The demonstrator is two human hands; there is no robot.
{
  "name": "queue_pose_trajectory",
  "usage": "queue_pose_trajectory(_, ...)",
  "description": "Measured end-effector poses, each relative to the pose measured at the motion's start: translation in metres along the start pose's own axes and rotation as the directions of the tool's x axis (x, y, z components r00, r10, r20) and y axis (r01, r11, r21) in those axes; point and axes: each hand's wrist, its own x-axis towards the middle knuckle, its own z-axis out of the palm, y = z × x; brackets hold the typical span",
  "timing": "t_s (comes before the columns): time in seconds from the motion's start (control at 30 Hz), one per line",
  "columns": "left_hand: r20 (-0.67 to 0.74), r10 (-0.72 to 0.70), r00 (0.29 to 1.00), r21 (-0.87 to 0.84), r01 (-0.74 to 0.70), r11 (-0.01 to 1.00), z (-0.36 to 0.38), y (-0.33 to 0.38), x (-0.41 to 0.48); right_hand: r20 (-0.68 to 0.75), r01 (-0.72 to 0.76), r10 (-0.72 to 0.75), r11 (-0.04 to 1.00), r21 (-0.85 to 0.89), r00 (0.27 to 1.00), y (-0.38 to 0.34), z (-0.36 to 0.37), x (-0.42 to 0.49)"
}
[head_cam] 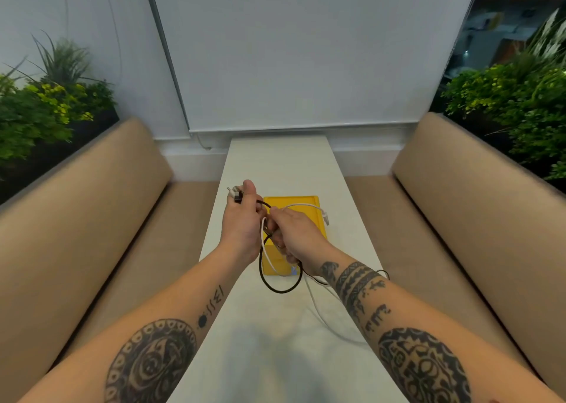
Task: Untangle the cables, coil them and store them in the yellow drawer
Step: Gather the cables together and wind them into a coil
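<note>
Gripping cables [280, 292] w/ both hands [240, 228] [295, 234]

The yellow drawer [306, 200] is seen as smooth, matt plastic. Beneath it, the table [275, 326] is finished pale and faintly sheened. Before the drawer, the black cable [277, 291] looks matt, possibly braided, and the white cable [262, 234] smooth and rubbery. Flanking the drawer, the benches [101, 206] are covered in smooth tan upholstery.
</note>
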Motion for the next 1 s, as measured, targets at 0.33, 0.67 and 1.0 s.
queue_pose_trajectory(0.33,0.074,-0.112,0.991,-0.074,0.118,0.99,-0.013,0.002,0.006,-0.174,-0.1,0.017,0.872,-0.479,0.985,0.016,-0.06,0.01)
queue_pose_trajectory(0.67,0.317,-0.069,0.946,0.245,-0.012,0.97,0.004,0.004,-0.016,0.23,0.191,0.151,0.239,-0.952,0.961,-0.036,-0.028,0.004)
queue_pose_trajectory(1.0,0.234,-0.21,0.949,0.317,0.13,0.939,0.003,0.004,-0.005,0.185,0.185,-0.001,0.026,-0.982,0.983,-0.048,-0.015,-0.019)
